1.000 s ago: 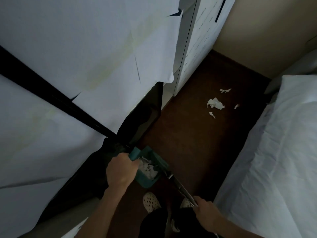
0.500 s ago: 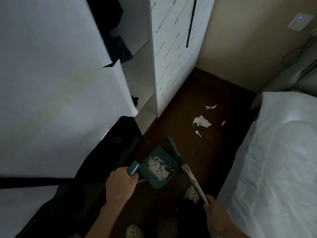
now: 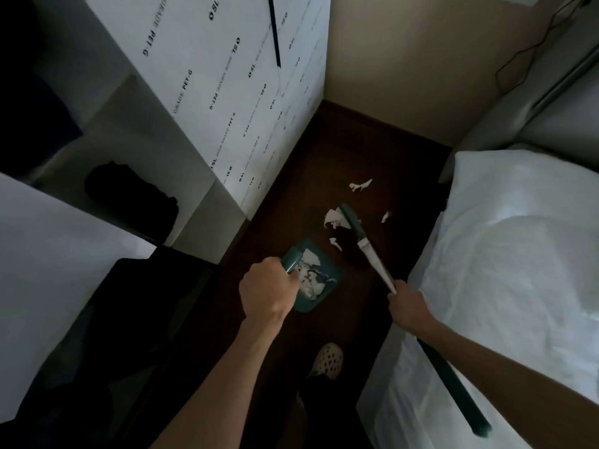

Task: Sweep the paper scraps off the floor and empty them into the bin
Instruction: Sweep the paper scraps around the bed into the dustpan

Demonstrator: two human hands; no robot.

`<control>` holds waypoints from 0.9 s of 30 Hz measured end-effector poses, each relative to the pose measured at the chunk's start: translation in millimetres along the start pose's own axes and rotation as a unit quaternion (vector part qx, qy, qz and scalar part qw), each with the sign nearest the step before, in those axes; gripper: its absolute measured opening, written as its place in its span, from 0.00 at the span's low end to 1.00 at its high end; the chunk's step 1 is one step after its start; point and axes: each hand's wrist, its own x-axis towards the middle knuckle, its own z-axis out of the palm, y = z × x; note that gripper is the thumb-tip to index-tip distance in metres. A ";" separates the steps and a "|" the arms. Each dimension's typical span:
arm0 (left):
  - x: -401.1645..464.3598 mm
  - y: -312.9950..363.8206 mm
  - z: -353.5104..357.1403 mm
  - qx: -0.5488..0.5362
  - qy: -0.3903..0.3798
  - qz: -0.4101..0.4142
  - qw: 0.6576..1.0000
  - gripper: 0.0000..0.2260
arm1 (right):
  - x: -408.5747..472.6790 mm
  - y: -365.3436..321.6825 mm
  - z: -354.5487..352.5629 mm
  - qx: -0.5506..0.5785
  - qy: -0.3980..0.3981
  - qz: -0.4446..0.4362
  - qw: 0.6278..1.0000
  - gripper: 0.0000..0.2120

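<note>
My left hand (image 3: 267, 288) grips the handle of a teal dustpan (image 3: 330, 288) held low over the dark floor, with white paper scraps (image 3: 309, 278) lying in it. My right hand (image 3: 409, 307) holds the broom (image 3: 372, 254) by its silver shaft; the teal handle end runs back under my forearm. The broom's teal head (image 3: 351, 220) rests among loose paper scraps (image 3: 331, 218) on the floor. More scraps lie beyond it, one far (image 3: 360, 185) and one to the right (image 3: 385, 216). No bin is visible.
A white wardrobe (image 3: 227, 102) with open shelves stands to the left, a bed with white sheets (image 3: 518, 254) to the right. The dark floor strip (image 3: 356, 150) between them is narrow and ends at a beige wall. My foot in a perforated clog (image 3: 327, 359) is below the dustpan.
I have stepped forward toward the scraps. The broom head has moved ahead from beside the dustpan to the scrap pile. The dustpan stays in my left hand.
</note>
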 end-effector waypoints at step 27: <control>118.3 69.4 -21.5 -0.038 -0.038 0.030 0.998 0.12 | 3.5 17.6 -66.6 0.004 -0.106 -0.031 0.994 0.10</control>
